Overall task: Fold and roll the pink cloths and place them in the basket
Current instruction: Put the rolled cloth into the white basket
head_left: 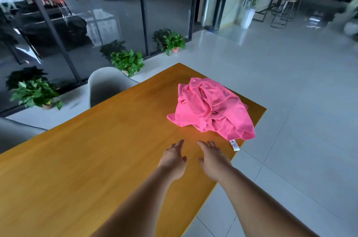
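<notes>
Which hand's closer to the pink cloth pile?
The right hand: open, it is just short of the pink cloth pile and its white tag. The left hand, also open, is farther left over the wooden table.

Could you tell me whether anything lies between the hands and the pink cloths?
Nothing visible does: only bare table separates the left hand and right hand from the pink cloths. The basket is not in view, so that path cannot be judged.

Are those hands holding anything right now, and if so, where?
Nothing is held. The left hand and right hand are open above the wooden table, short of the pink cloth pile.
</notes>
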`<state>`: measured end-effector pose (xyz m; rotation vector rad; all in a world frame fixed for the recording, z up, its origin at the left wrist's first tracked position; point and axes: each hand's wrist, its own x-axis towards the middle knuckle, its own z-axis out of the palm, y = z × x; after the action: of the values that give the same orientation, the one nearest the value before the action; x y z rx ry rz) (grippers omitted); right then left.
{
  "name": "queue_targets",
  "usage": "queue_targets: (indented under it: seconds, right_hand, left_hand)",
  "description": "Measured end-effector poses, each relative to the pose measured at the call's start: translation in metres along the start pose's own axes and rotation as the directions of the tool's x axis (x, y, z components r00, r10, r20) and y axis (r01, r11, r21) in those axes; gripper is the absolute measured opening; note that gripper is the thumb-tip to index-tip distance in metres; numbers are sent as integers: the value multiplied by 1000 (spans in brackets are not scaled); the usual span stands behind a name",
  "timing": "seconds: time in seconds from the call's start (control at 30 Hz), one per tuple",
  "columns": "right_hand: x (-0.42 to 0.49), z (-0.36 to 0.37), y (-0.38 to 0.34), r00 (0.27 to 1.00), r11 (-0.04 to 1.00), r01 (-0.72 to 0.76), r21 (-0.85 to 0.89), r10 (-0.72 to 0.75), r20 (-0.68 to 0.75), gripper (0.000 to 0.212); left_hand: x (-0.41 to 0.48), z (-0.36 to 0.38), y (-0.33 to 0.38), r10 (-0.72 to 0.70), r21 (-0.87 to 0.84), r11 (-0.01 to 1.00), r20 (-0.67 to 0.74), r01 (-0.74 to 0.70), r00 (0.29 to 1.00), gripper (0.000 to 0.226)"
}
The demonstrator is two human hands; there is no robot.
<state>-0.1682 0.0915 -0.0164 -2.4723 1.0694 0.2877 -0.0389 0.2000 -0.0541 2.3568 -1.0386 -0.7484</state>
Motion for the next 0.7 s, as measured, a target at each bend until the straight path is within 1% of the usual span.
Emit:
queue_targets:
  seconds: [0.13,0.23,0.4,0.5,0.57,0.63,0.7]
  right_hand:
    - [35,-21,14,997,1000,10,-16,-11,-71,85]
    - [70,-36,27,990,999,41,18,-39,-137,95]
    - [131,-60,48,985,993,122,-2,-121,-121,102]
    - [167,-78,68,974,978,185,-100,-196,-113,93]
    - [189,-93,81,948,960,254,-119,-271,-167,80]
    - [214,-118,91,890,935,347,-72,-352,-289,65]
    - [239,-151,98,826,906,421,-30,-397,-400,41]
  left_hand:
    - [35,-5,19,9,-12,1000,-11,-9,1000,74]
    - [63,-7,36,-1,-36,999,-40,-1,999,77]
    - [116,-2,62,-57,-37,998,-83,54,995,85]
    - [152,5,82,-116,-31,993,-119,113,986,89]
    - [169,7,96,-136,-60,990,-156,128,978,81]
    - [185,3,108,-148,-62,989,-249,137,957,62]
    - [203,-6,120,-175,-75,985,-399,158,900,33]
